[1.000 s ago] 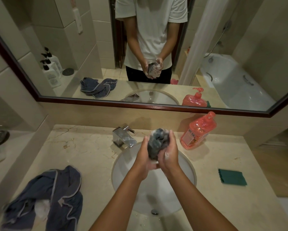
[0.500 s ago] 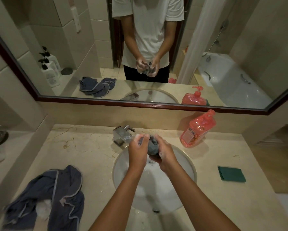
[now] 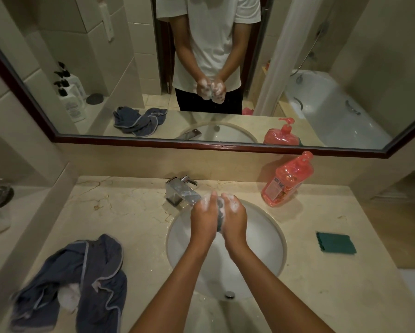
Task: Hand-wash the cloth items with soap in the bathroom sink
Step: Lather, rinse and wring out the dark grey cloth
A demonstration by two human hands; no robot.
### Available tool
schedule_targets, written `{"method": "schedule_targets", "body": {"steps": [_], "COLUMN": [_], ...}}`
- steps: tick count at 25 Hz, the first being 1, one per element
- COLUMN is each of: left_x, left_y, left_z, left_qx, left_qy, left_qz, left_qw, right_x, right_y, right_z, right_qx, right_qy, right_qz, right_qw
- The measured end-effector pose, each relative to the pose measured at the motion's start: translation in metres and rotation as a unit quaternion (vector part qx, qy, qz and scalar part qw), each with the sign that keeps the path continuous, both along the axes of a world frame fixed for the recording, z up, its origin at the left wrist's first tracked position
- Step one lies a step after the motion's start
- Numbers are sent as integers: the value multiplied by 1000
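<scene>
Left hand and right hand gripping a sudsy dark cloth above the sink to catch drips.

towels left of sink, soap bottle behind right, sponge right

Polished veined marble surface, glossy white ceramic sink, shiny chrome tap, soft blue cloth by the left edge, translucent plastic bottle

No legible text anywhere.
</scene>
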State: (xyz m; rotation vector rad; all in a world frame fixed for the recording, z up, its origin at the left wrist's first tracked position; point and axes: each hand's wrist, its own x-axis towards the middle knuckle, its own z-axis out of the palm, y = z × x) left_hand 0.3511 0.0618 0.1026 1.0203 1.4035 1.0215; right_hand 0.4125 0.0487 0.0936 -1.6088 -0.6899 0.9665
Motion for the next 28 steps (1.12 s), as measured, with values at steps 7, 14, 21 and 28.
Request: {"method": "schedule_targets", "body": {"steps": [7,14,21,28], "left_x": [5,23,50,80], "left_y": [-11,-9,-18,-24], "left_z": [-14,-26,-30,-39], "left_qx": [3,-61,-158,-45], "left_qy": [-35,-73,-28,136], "left_qz": [-18,23,-58,86], "left_qw": [999,995,985,986], "right_x": [21,66,94,110], "right_y": [2,-13,-9,4], "right_z": [-12,-19,-34,-34], "right_qx": [-127,0,-2,-159], "right_qy": [101,136,75,135], "right_qz": [-35,66,154,190], "right_qw": [986,989,985,959]}}
